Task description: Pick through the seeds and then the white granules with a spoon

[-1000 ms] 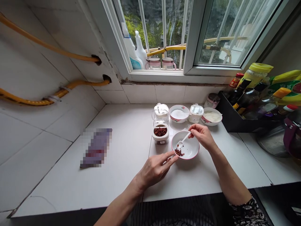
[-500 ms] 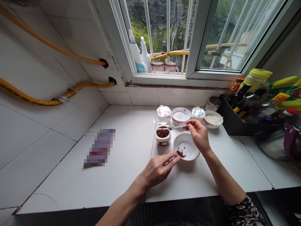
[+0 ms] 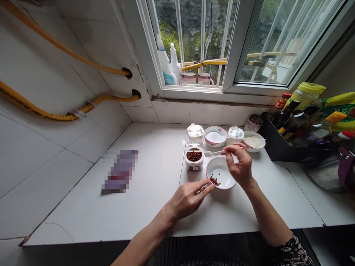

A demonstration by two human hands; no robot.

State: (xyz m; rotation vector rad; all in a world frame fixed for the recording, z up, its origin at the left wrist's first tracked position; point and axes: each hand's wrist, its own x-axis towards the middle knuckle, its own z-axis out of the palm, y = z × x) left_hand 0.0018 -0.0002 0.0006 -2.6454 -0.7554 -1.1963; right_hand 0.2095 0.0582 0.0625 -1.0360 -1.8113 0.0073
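Note:
My right hand [image 3: 240,164] pinches the handle of a small white spoon [image 3: 215,152]. The spoon's bowl end is just right of a small square-topped jar [image 3: 194,167] full of dark red peppercorn-like grains [image 3: 194,156]. Below the spoon sits a white bowl [image 3: 227,178] with a pink rim. A little heap of the same grains [image 3: 215,180] lies at its left side, with a few scattered further in. My left hand [image 3: 190,198] grips this bowl's left rim between fingers and thumb; the thumb is partly hidden. What the spoon carries is too small to tell.
Behind the jar are a lidded white jar [image 3: 195,133], a bowl of white powder [image 3: 215,136], another white-lidded jar [image 3: 235,133] and a bowl of pale grains [image 3: 254,141]. A black box [image 3: 288,147] of bottles stands right. A blurred purple packet [image 3: 120,171] lies left.
My right hand has drawn the spoon slightly right and down, off the jar's edge and towards the bowl. The left hand keeps its place on the bowl. The view has shifted a little.

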